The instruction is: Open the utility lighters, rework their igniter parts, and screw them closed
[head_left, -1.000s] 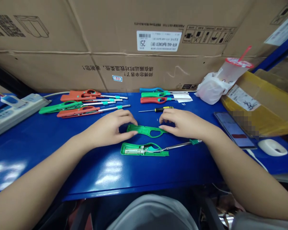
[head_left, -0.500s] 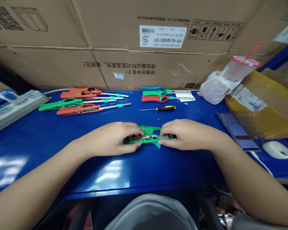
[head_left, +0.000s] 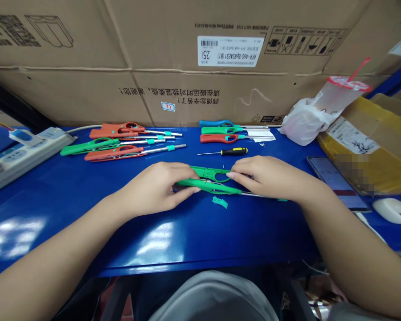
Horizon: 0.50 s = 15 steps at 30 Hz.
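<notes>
A green long-nosed lighter lies in two opened pieces on the blue table. The near piece (head_left: 217, 187), a shell with a metal tube running right, is tilted up in my left hand (head_left: 162, 186). My left thumb and fingers close around its left end. Behind it is the other shell half (head_left: 209, 172), with a loop-shaped trigger opening. The fingers of my right hand (head_left: 265, 176) pinch the right end of that far half. A small loose teal plastic part (head_left: 219, 202) rests on the table in front of the lighter.
A yellow-black screwdriver (head_left: 234, 152) lies behind the hands. Several orange and green lighters (head_left: 116, 152) are back left; blue, green and red ones (head_left: 217, 138) stand back centre. A power strip (head_left: 30, 154) is left; phone (head_left: 334, 180), white mouse-shaped object (head_left: 392, 210) and bagged cup (head_left: 341, 96) are right.
The near piece has tilted up and its metal tube shows further right. My right hand has moved from the near piece to the far half. The teal part now lies apart from the lighter.
</notes>
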Each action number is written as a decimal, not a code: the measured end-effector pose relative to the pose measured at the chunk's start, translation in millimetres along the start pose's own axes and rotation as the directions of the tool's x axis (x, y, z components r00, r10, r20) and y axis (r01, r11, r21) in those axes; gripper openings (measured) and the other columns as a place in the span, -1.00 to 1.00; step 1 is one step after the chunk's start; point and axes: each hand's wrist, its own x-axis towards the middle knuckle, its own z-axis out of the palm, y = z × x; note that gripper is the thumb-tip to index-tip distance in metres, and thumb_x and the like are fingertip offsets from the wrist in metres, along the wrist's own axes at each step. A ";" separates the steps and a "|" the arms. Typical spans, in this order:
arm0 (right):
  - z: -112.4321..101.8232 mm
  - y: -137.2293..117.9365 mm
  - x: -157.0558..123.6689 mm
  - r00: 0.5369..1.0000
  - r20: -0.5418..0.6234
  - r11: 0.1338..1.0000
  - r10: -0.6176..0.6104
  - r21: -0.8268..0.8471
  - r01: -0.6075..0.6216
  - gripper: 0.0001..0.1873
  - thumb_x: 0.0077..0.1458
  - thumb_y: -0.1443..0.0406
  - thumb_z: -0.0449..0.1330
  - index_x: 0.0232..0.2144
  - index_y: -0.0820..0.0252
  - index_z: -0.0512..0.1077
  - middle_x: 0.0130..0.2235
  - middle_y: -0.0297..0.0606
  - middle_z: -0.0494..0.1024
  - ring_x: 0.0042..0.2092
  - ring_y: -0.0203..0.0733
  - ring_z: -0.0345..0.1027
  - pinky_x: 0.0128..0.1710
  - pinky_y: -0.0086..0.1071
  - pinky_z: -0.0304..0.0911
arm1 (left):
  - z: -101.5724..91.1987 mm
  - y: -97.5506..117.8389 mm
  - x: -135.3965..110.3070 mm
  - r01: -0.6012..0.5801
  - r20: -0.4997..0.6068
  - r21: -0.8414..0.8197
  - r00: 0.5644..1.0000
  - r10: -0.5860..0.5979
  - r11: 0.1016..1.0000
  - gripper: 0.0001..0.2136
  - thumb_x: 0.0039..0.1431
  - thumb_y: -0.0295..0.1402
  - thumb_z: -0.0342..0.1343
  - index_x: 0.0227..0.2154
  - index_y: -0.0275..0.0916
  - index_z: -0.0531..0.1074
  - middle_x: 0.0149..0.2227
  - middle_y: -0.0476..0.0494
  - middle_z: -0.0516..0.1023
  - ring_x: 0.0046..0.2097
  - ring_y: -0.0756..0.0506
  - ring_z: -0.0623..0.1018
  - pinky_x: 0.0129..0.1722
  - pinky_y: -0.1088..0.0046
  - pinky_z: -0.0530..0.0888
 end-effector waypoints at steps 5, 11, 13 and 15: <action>-5.0 5.8 -2.8 0.987 -0.153 0.997 0.048 -0.060 -0.058 -0.66 0.36 0.15 0.05 -0.32 0.16 0.54 -0.25 -0.17 0.63 -0.27 -0.12 0.43 -0.35 -0.30 0.07 | -14.0 4.2 -1.7 0.002 -0.145 -0.079 0.989 -0.013 0.997 -0.87 0.32 -0.28 0.22 -0.19 -0.19 0.60 -0.27 -0.05 0.67 -0.30 -0.02 0.62 -0.27 0.52 0.52; -2.5 0.6 -5.1 0.990 -0.113 0.996 -0.083 0.032 0.087 -0.69 0.30 0.07 0.19 -0.35 0.15 0.51 -0.33 -0.29 0.55 -0.33 -0.23 0.37 -0.36 -0.35 0.07 | -3.7 6.8 -2.3 -0.202 0.073 -0.103 0.975 0.210 0.974 -0.81 0.39 -0.37 0.12 -0.08 -0.15 0.62 -0.19 -0.14 0.69 -0.19 -0.07 0.66 -0.16 0.45 0.56; 3.8 -5.4 -3.0 0.982 -0.080 0.984 -0.170 0.040 0.174 -0.69 0.25 0.03 0.26 -0.31 0.15 0.50 -0.27 -0.28 0.51 -0.28 -0.21 0.37 -0.34 -0.36 0.09 | 7.2 7.4 -1.9 -0.283 0.132 0.056 0.953 0.274 0.957 -0.77 0.41 -0.41 0.04 -0.06 -0.20 0.61 -0.22 -0.17 0.67 -0.20 -0.10 0.65 -0.21 0.41 0.53; 11.2 -11.5 0.2 0.970 -0.061 0.972 -0.234 0.017 0.235 -0.69 0.19 0.03 0.32 -0.26 0.15 0.50 -0.20 -0.26 0.49 -0.20 -0.17 0.39 -0.31 -0.36 0.11 | 17.5 7.7 -1.4 -0.339 0.177 0.148 0.933 0.313 0.929 -0.76 0.39 -0.44 0.03 -0.05 -0.21 0.59 -0.24 -0.16 0.66 -0.22 -0.11 0.64 -0.24 0.40 0.51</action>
